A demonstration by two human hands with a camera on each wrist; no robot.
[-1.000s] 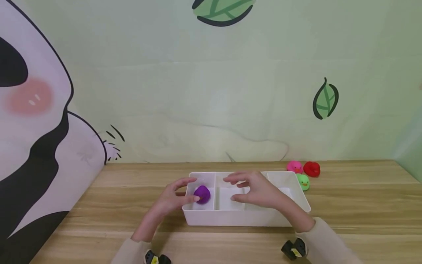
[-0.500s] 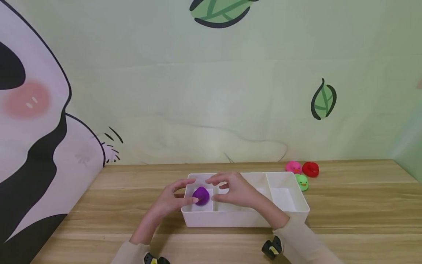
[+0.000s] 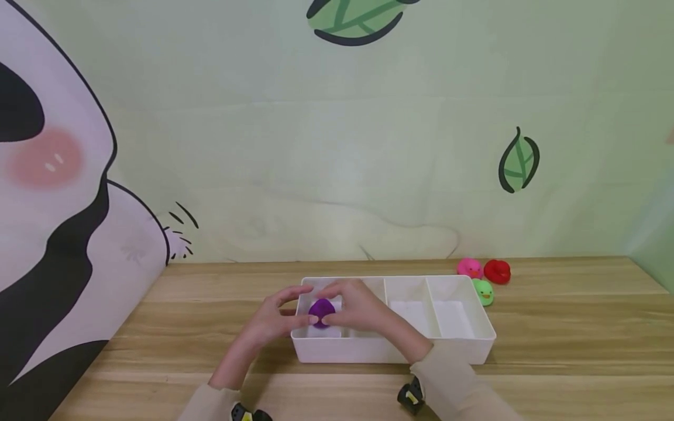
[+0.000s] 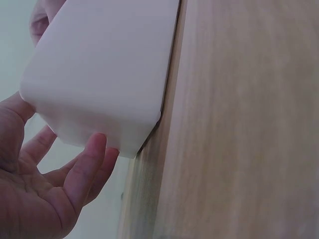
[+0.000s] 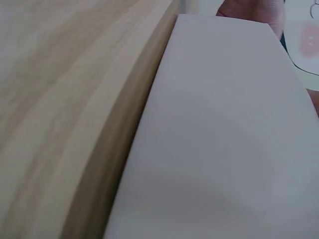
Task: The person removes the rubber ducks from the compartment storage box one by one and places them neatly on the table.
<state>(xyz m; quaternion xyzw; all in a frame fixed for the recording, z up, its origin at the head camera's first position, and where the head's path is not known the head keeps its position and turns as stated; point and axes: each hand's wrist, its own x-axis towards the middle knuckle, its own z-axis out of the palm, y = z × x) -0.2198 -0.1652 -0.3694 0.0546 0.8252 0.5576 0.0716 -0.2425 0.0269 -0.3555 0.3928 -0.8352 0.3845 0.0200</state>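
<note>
A purple rubber duck sits in the leftmost compartment of a white divided box on the table. My left hand holds the box's left end, its thumb over the rim beside the duck. In the left wrist view the fingertips of that left hand rest against the outer end wall. From the right, my right hand reaches over the box, thumb and fingers around the duck in a pinch. The right wrist view mostly shows the box's front wall, so the right fingers' contact is hidden there.
Pink, red and green rubber ducks stand close together at the box's back right corner. Upright dividers part the box into several compartments. Behind the wooden table hangs a green printed backdrop.
My right hand has moved left across the box to the purple duck and closed its thumb and fingers around it. The left hand has stayed at the box's left end.
</note>
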